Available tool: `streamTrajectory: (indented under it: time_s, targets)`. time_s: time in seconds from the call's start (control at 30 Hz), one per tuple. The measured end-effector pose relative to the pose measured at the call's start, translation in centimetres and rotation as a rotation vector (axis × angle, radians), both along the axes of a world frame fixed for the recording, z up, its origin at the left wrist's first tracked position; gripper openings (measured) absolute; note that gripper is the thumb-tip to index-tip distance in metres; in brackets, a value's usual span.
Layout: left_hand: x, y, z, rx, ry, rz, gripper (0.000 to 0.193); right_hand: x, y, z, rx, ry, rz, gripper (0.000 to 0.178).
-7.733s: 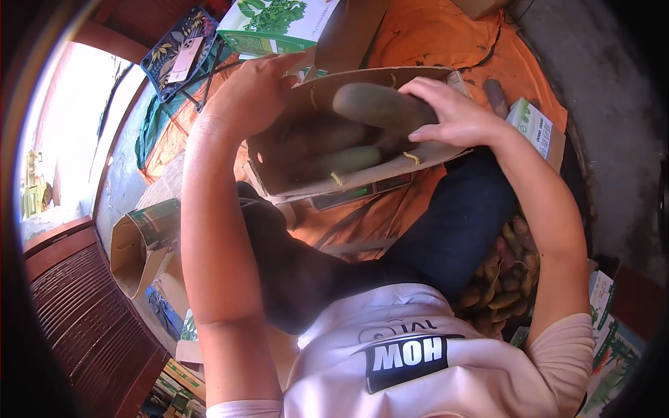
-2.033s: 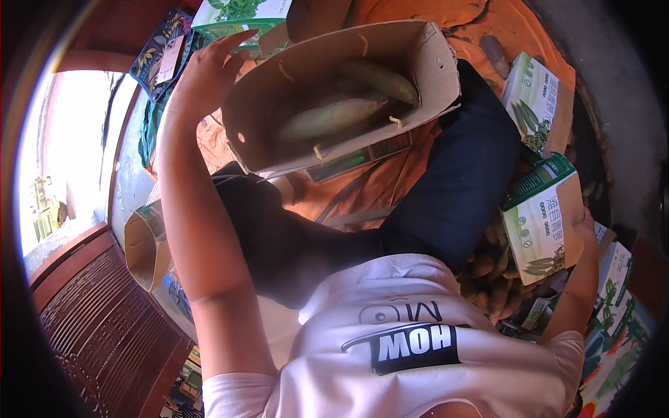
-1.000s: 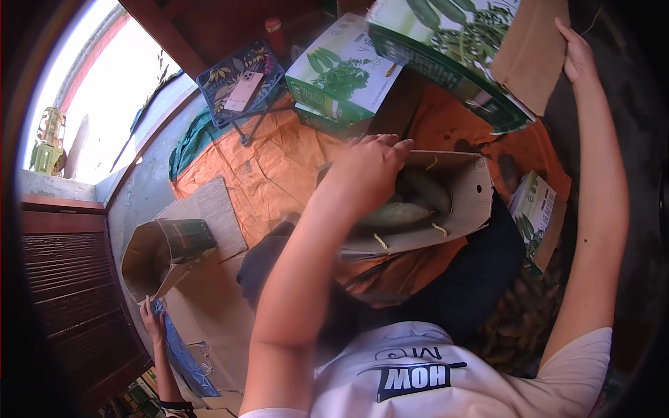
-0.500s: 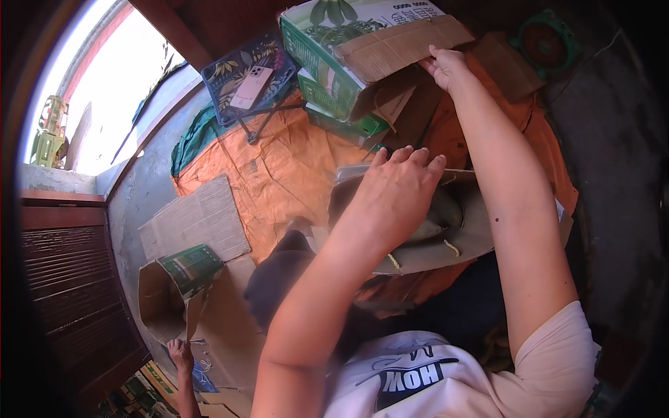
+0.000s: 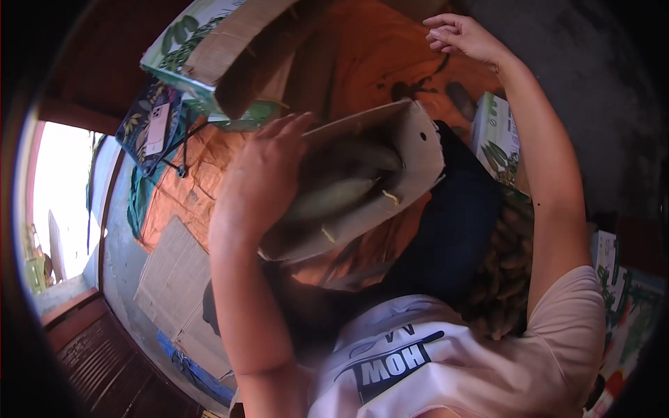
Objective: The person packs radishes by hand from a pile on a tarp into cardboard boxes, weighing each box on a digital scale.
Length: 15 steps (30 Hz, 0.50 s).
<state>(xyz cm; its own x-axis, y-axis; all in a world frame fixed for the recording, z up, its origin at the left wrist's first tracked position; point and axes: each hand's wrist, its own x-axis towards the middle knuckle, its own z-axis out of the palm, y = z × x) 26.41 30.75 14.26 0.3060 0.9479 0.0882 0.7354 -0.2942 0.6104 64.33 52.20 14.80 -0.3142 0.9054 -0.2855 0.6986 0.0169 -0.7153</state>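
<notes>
An open cardboard box (image 5: pixel 421 143) with short yellow rope loops in its near wall stands before me. Inside lie long, dull green things (image 5: pixel 338 195), blurred and too dark to name. My left hand (image 5: pixel 261 177) is over the box's left end, its fingers stretched out and slightly smeared; whether it touches the rim I cannot tell. Farther right, my right hand (image 5: pixel 463 38) is raised above the orange sheet (image 5: pixel 362 42), fingers loosely apart and holding nothing. A green and white printed carton (image 5: pixel 209 49) with a brown flap stands beyond my left hand.
A pink phone (image 5: pixel 158 127) rests on a dark leaf-patterned stool (image 5: pixel 139 115) at the far left. Flattened cardboard (image 5: pixel 174 275) lies at the left. On the right are another printed carton (image 5: pixel 496 125) and a pile of brownish oblong things (image 5: pixel 509 272).
My right hand has let go of the printed carton's flap and moved away from it. The view has turned right, and my left hand is at the open box's left end.
</notes>
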Motion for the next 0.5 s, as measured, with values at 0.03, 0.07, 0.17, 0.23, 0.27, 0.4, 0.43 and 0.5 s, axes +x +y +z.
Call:
streamTrajectory:
  time_s: [0.03, 0.07, 0.17, 0.23, 0.27, 0.4, 0.43, 0.5]
  targets:
    - [0.3, 0.0, -0.1, -0.008, 0.001, 0.015, 0.041, 4.0, -1.0, -0.4, 0.005, -0.006, -0.063, 0.049]
    - [0.6, 0.1, -0.7, 0.017, 0.001, -0.009, 0.039, 8.3, -1.9, -1.2, 0.008, -0.017, -0.099, 0.049]
    - [1.7, 0.3, -1.7, 0.039, 0.024, -0.065, 0.038, 22.0, -6.5, -5.6, -0.028, 0.029, -0.55, 0.046]
    - [1.9, 0.3, -1.4, -0.009, 0.08, -0.036, 0.04, 29.5, -10.5, -9.7, -0.077, 0.028, -0.775, 0.047]
    - [2.1, 0.4, -1.2, -0.054, 0.109, -0.028, 0.04, 32.8, -12.7, -12.2, -0.095, 0.003, -0.88, 0.048]
    - [1.9, 1.0, -3.6, -0.078, 0.17, -0.014, 0.041, 48.9, -24.2, -21.9, -0.017, -0.27, -1.268, 0.054]
    - [1.5, 1.0, -4.2, -0.083, 0.181, -0.013, 0.041, 51.5, -26.1, -23.6, -0.132, -0.298, -1.328, 0.067]
    - [1.6, 1.3, -4.4, -0.046, 0.242, 0.021, 0.039, 55.2, -30.1, -25.2, -0.223, -0.287, -1.508, 0.083]
